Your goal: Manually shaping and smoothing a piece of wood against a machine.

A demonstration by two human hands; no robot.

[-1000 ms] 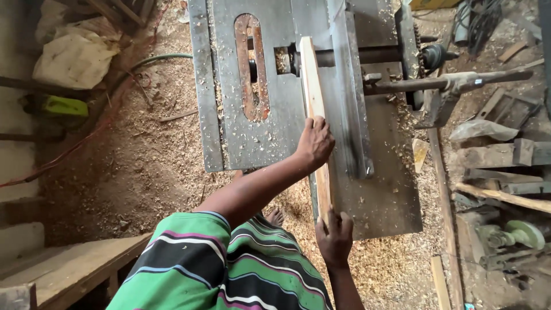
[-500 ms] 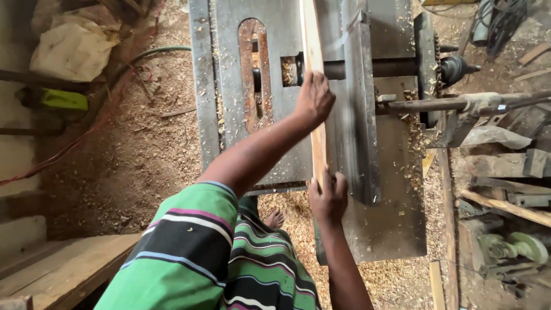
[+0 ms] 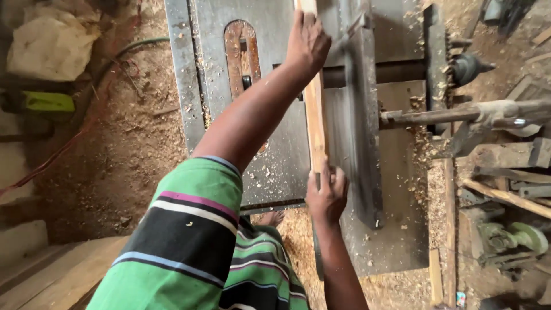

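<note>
- Two hands push one long wooden strip point(image 3: 315, 123) over a grey metal saw table point(image 3: 287, 155).
- Far left, a white sack point(image 3: 49, 46) and a green tool point(image 3: 47, 101) lie on the sawdust floor point(image 3: 132, 155).
- A red cable point(image 3: 69, 143) runs over the sawdust near them.
- On the table's left part sits a rusty brown slot plate point(image 3: 241, 54).
- The left hand point(image 3: 308, 43) lies flat on the far part of the strip, fingers close together, pressing down.
- The strip lies flat on the table, just beside a tall grey metal fence point(image 3: 363, 126).
- Its long side points straight away from the person, from near edge to far edge.
- The right hand point(image 3: 328, 192) is curled round the near end of the strip, gripping it.
- Most of the strip is already on the table, and its far end runs out of the top of the picture.
- I think the push is well along, with the near end left to go.
- I cannot tell if a blade is cutting it.
- Far right, a metal rod point(image 3: 459, 115) and old machine parts point(image 3: 511, 241) sit by the table.
</note>
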